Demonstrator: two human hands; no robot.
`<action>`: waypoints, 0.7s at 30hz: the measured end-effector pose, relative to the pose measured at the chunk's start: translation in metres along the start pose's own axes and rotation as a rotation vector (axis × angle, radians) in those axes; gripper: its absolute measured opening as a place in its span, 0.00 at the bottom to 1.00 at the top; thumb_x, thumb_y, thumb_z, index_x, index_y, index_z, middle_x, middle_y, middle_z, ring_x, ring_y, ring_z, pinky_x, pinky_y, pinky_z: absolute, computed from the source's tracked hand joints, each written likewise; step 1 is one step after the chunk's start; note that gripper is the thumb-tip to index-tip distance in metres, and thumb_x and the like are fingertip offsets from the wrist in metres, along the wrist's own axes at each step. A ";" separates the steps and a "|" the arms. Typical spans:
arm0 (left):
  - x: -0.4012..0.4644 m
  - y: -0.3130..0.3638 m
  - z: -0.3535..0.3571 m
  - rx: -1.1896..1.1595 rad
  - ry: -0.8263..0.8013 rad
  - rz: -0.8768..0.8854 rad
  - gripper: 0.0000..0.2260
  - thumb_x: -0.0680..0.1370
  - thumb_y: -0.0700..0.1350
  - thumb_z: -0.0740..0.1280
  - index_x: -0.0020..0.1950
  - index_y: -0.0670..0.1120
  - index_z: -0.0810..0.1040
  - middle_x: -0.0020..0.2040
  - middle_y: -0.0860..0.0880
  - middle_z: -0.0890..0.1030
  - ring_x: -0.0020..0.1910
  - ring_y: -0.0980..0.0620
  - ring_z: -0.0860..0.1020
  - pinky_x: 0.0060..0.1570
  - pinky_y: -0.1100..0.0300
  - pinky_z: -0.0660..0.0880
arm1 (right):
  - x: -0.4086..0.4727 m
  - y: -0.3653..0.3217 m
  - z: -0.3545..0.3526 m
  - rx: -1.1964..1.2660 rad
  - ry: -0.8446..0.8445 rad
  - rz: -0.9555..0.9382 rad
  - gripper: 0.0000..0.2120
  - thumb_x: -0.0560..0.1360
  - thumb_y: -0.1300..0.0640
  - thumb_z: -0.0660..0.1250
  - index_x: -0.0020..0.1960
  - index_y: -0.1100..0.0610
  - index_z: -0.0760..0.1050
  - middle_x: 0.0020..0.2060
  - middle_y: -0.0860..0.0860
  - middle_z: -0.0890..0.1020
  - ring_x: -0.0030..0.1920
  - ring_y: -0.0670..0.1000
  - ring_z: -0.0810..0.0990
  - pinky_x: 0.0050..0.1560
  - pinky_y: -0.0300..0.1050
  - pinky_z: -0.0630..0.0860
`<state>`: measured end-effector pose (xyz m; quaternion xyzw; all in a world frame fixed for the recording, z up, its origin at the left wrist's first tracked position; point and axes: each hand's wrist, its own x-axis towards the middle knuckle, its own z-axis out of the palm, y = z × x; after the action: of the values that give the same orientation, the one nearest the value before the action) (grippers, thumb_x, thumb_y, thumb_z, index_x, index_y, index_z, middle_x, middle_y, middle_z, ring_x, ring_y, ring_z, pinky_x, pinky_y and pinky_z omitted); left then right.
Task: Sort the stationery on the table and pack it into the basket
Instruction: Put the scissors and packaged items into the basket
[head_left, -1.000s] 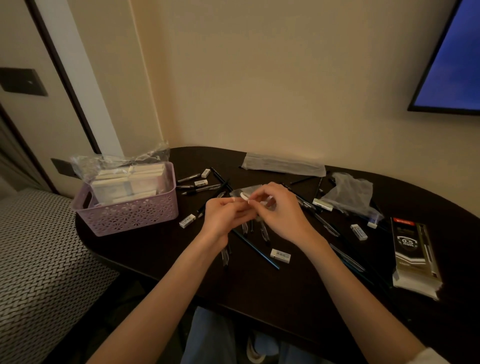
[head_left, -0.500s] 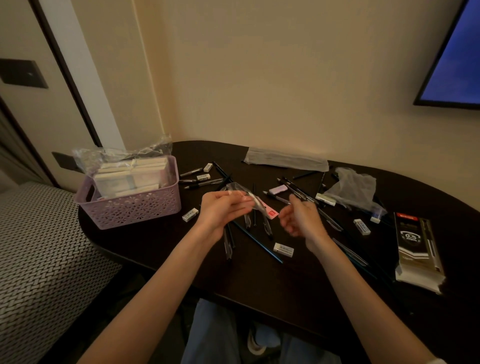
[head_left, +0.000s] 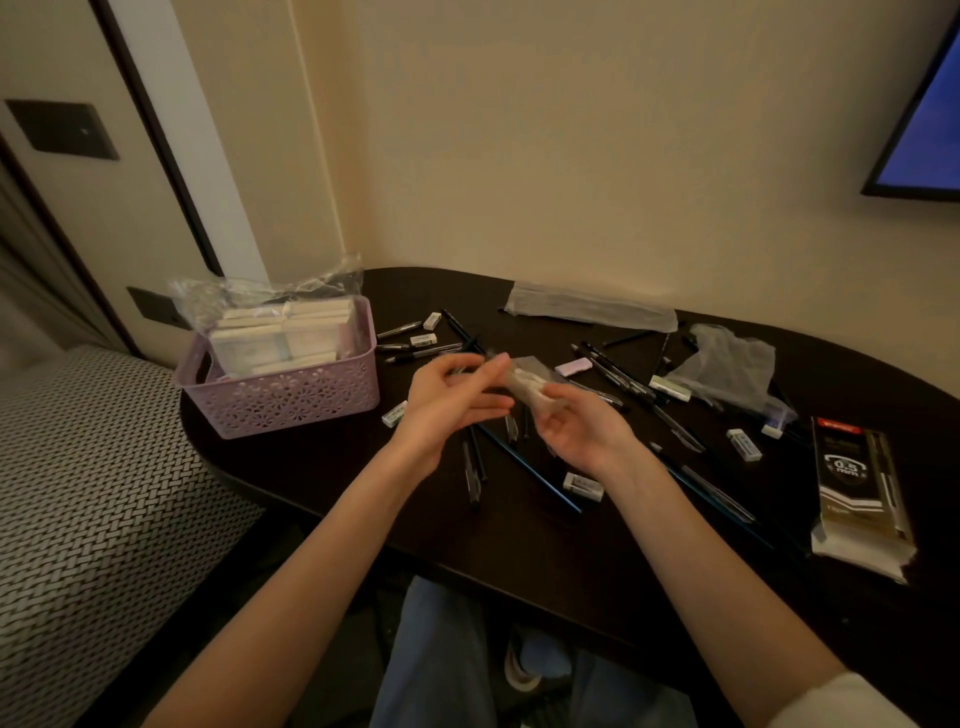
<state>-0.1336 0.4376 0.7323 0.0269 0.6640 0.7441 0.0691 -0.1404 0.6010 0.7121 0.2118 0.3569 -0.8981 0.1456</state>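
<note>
Near the middle of the frame the person holds a small clear plastic pouch (head_left: 530, 387) in the air above the dark table (head_left: 322, 462), between both hands. The picture is blurred there, so I cannot tell what is inside the pouch, only that it looks pale. The left hand (head_left: 447, 402) is turned with the palm to the right, and its thumb and first fingers seem to pinch the upper left end of the pouch. The right hand (head_left: 579, 434) lies lower, palm up, with the fingers curled under the other end, so it holds the pouch from below. To do this step well, I think one hand should keep the pouch steady while the other closes or smooths it, because thin plastic slips easily and the contents could fall out on the table. After that the pouch should go to the purple basket (head_left: 291, 400) at the left of the frame, which already carries white boxes and a crumpled clear bag, so a free gap must be found. Many pens (head_left: 423, 353) and small white erasers (head_left: 583, 486) lie scattered on the table around the hands. At the right edge lies a dark refill packet (head_left: 857, 493), well apart from the basket.
</note>
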 end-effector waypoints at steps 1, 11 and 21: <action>0.001 0.000 -0.005 0.059 0.006 0.057 0.24 0.74 0.47 0.72 0.68 0.45 0.71 0.51 0.43 0.84 0.46 0.46 0.84 0.47 0.54 0.82 | -0.001 -0.002 0.001 -0.038 0.007 -0.043 0.12 0.76 0.66 0.64 0.60 0.61 0.73 0.50 0.60 0.79 0.44 0.50 0.79 0.45 0.40 0.75; 0.004 0.000 -0.018 0.284 -0.112 0.157 0.15 0.74 0.40 0.71 0.61 0.44 0.76 0.56 0.47 0.78 0.45 0.51 0.83 0.44 0.58 0.81 | -0.005 -0.007 0.001 -0.369 -0.070 -0.160 0.10 0.75 0.62 0.68 0.56 0.61 0.78 0.54 0.59 0.83 0.56 0.56 0.81 0.60 0.49 0.75; 0.001 -0.006 -0.026 0.608 0.069 0.482 0.09 0.77 0.37 0.68 0.53 0.49 0.76 0.59 0.47 0.71 0.42 0.55 0.81 0.43 0.66 0.79 | -0.009 0.000 0.004 -0.342 -0.108 -0.157 0.10 0.74 0.64 0.69 0.56 0.61 0.78 0.49 0.57 0.85 0.46 0.51 0.84 0.40 0.38 0.80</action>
<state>-0.1378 0.4133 0.7229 0.1762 0.8308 0.5088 -0.1412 -0.1339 0.5997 0.7190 0.1071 0.5112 -0.8431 0.1276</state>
